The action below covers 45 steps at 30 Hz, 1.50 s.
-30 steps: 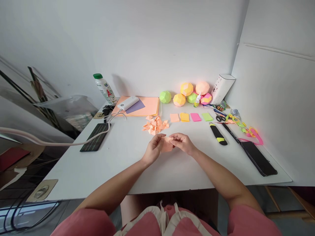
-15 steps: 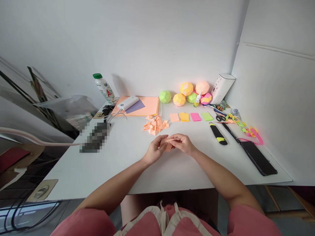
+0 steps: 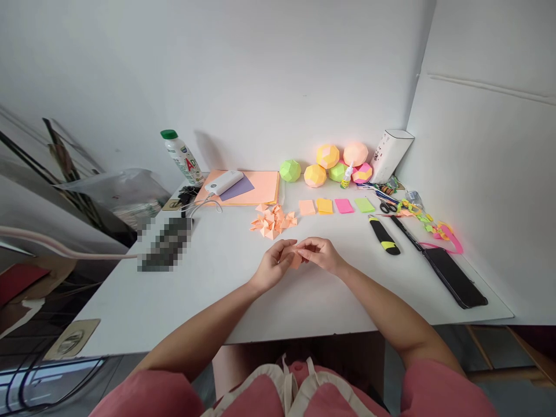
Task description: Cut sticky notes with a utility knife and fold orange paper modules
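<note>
A small peach paper piece (image 3: 296,260) is held between both hands above the near middle of the table. My left hand (image 3: 277,262) pinches its left side, fingers closed. From the right, my right hand (image 3: 320,253) grips the same piece with thumb and fingertips. Fingers cover much of the paper, so its folds cannot be made out. Just beyond the hands lies a loose heap of folded peach paper pieces (image 3: 273,221). Behind and to the right sit small stacks of square paper: peach (image 3: 307,207), orange (image 3: 324,206), pink (image 3: 344,206) and green (image 3: 364,205).
Faceted paper balls (image 3: 315,175) and a glue bottle (image 3: 346,177) stand by the wall. On the right are a utility knife (image 3: 384,236), scissors (image 3: 388,207) and a black case (image 3: 454,277). To the left are a power bank (image 3: 225,182) on peach sheets (image 3: 264,186) and a bottle (image 3: 182,157).
Both hands keep their hold on the peach paper piece, with only slight finger movement. The whole view has shifted a little; the things on the table stay in place.
</note>
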### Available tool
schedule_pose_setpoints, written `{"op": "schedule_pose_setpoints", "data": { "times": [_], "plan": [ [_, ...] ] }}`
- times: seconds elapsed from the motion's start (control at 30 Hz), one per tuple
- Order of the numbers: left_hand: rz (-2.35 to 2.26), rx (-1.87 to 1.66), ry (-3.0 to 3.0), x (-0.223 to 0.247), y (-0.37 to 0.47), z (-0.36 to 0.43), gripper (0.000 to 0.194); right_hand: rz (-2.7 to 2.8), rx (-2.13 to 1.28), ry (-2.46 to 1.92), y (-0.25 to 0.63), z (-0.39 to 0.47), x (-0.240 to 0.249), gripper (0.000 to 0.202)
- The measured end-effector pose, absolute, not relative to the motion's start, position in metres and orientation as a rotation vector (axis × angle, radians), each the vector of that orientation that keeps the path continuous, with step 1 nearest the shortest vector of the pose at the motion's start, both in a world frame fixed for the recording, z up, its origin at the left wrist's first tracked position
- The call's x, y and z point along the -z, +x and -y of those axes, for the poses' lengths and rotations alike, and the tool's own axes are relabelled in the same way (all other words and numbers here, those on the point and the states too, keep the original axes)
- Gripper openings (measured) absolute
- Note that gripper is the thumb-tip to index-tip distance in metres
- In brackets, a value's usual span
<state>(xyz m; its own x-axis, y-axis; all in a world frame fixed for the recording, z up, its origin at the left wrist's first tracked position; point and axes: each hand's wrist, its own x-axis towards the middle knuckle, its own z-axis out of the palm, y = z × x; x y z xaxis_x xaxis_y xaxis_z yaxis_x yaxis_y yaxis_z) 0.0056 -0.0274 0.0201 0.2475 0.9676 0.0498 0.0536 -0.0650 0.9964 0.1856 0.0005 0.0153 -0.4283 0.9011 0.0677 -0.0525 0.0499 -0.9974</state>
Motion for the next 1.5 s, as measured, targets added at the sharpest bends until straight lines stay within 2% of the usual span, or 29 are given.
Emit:
{"op": "schedule_pose_setpoints", "data": {
  "times": [0.43,1.2,1.5],
  "plan": [
    [-1.029,-1.04,1.431,-0.021,0.0058,0.0276,0.036,1.537,-1.47,-0.871,0.1852,0.0016,-0.0169,0.023],
    [-1.039,-1.011,1.345,-0.0239,0.0056,0.0275,0.038,1.706,-1.223,-0.891,0.1837,0.0033,-0.0208,0.019],
    [-1.033,-1.024,1.339,-0.0195,0.0037,0.026,0.039,1.685,-1.226,-0.901,0.1839,0.0033,-0.0186,0.022]
  ]
}}
